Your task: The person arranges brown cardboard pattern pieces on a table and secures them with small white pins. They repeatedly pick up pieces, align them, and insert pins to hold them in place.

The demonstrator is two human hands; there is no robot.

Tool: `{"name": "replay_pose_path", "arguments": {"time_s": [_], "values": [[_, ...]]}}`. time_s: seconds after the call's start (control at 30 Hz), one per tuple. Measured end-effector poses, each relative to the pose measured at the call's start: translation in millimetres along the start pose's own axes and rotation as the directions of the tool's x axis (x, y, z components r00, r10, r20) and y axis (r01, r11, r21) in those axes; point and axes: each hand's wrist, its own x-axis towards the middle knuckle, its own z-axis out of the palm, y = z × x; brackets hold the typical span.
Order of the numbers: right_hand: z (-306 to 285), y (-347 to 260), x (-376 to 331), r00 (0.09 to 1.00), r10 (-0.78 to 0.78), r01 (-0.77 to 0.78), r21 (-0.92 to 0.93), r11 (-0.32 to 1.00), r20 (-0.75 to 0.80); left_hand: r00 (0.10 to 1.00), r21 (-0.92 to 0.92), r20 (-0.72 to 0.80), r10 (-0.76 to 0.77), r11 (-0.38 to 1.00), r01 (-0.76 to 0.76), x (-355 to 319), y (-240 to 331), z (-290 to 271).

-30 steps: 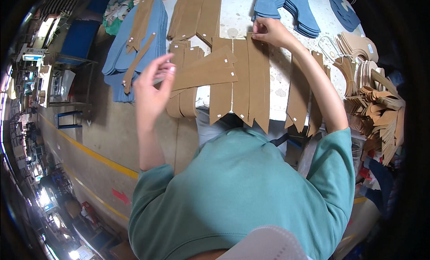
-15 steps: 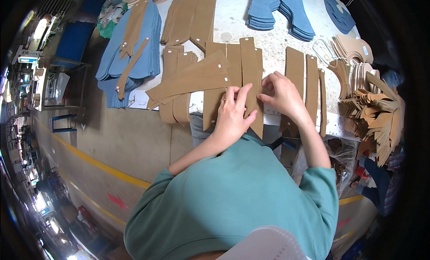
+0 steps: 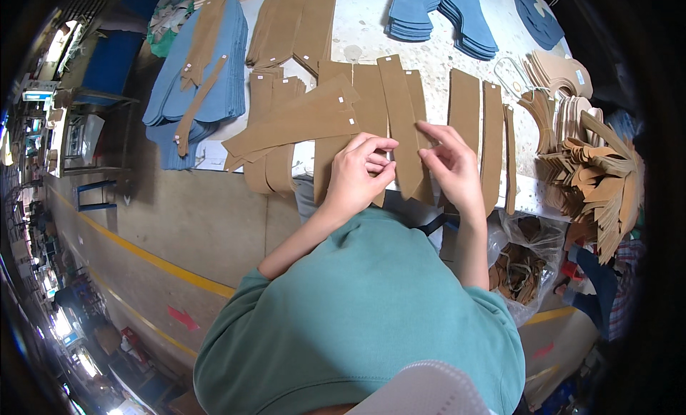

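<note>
Just left of a long brown strip with a pointed lower end, my left hand is loosely curled, its thumb and index tips apart. At that strip's right edge, the index finger and thumb of my right hand grip the material. A second brown strip shows partly behind it, on its right. Under and beside my left hand lie wider flat brown pieces. Two brown pieces cross them at a slant, with small white labels at their ends. What lies beneath my palms is hidden.
Blue cut pieces are stacked at left, and more blue stacks stand at the far side. Separate brown strips lie right of my hand, before a bundle of tan pieces. A clear plastic bag hangs below the table edge.
The pointed strip has shifted upward and tilts more, top to the left. My right hand has come down onto its edge; my left fingers have curled in. The whole view has moved slightly.
</note>
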Motion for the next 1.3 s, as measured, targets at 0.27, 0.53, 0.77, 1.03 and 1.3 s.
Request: {"name": "replay_pose_path", "arguments": {"time_s": [0.27,0.53,0.77,1.03,1.3], "values": [[-53.0,-16.2,-17.4,0.982,0.085,-0.045,0.233,0.971,-0.166,0.957,0.393,0.047,0.286,0.876,-0.281,-1.4,3.6,21.8],[-80.9,-28.9,-33.8,0.970,0.039,0.025,0.256,0.966,-0.240,0.876,0.431,0.118,0.467,0.771,-0.469,0.8,2.1,59.8],[-91.2,-29.2,-53.0,0.940,0.115,0.004,0.346,0.938,-0.322,0.879,0.406,0.146,0.455,0.782,-0.472,12.1,-2.2,67.5],[-98.0,-25.9,-55.5,0.949,0.091,0.042,0.410,0.911,-0.300,0.783,0.617,0.222,0.581,0.538,-0.575,25.8,-2.2,64.3],[-94.3,-34.4,-39.8,0.986,0.047,0.014,0.368,0.930,-0.157,0.752,0.668,0.320,0.577,0.425,-0.611,23.0,1.0,-6.1]]}}
